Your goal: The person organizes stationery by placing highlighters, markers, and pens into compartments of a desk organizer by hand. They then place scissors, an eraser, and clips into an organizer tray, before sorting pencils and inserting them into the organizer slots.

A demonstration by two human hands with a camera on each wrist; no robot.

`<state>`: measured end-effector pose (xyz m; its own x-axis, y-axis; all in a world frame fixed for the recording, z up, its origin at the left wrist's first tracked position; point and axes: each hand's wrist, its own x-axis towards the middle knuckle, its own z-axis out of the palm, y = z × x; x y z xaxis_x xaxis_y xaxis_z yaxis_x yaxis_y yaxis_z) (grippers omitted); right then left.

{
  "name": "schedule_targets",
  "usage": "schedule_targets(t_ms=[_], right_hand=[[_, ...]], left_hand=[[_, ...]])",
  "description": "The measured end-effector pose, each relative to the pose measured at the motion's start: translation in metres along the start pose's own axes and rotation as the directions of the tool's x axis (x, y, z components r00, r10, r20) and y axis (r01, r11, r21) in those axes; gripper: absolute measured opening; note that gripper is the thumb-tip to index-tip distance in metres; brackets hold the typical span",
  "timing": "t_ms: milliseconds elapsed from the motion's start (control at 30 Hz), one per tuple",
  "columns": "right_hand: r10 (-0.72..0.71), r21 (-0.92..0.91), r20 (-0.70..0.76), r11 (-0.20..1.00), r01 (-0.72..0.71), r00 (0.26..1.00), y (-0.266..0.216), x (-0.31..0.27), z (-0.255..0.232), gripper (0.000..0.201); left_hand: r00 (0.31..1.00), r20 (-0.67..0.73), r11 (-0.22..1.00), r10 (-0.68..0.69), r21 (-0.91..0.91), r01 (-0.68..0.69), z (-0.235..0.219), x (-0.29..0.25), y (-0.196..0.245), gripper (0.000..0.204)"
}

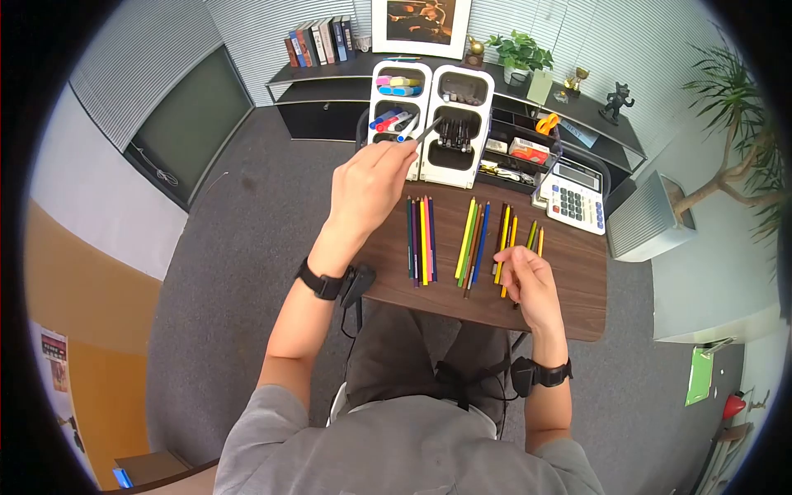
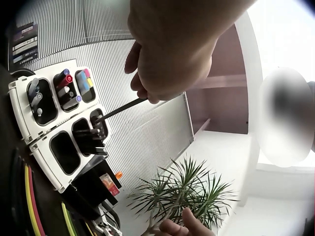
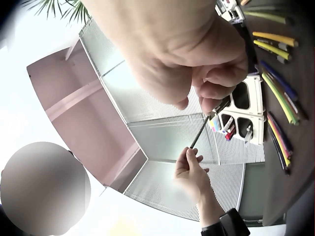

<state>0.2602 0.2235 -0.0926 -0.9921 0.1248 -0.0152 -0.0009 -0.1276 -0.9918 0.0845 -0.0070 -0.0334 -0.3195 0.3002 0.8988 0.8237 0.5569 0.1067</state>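
My left hand is raised at the near left of a white two-part desk organizer. Its thumb and fingers pinch a slim dark pencil, which slants toward the organizer's right half and overlaps its compartments in the head view. Markers and highlighters stand in the left half, black pens in the right. My right hand hovers over the right group of coloured pencils, fingers loosely bent, with nothing visible between them. More pencils lie in a left group and a middle group.
A calculator sits at the brown table's right edge. Between it and the white organizer stands a black organizer with orange scissors and a red-and-white box. Behind are a shelf with books and a potted plant.
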Motion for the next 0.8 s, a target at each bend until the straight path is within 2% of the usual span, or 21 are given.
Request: schedule_targets(t_ms=[100,333,400,800], right_hand=[[0.007,-0.006,-0.05,1.0,-0.007,0.999,0.006,-0.007,-0.011,0.034],[0.012,-0.032,-0.158,0.999,-0.018,0.987,0.014,-0.017,-0.032,0.035],[0.012,-0.036,-0.177,0.999,-0.019,0.984,0.015,-0.019,-0.037,0.035],[0.004,-0.011,-0.272,1.0,-0.007,0.962,0.018,-0.027,-0.058,0.035]], left_hand=[[0.994,0.11,0.999,-0.025,0.049,0.02,0.016,0.006,-0.001,0.012],[0.966,0.256,0.991,-0.028,0.13,-0.005,0.054,0.006,-0.011,0.014],[0.947,0.32,0.994,-0.012,0.107,-0.023,0.064,0.005,-0.014,0.008],[0.921,0.385,0.984,-0.055,0.177,-0.015,0.092,0.012,-0.027,0.007]])
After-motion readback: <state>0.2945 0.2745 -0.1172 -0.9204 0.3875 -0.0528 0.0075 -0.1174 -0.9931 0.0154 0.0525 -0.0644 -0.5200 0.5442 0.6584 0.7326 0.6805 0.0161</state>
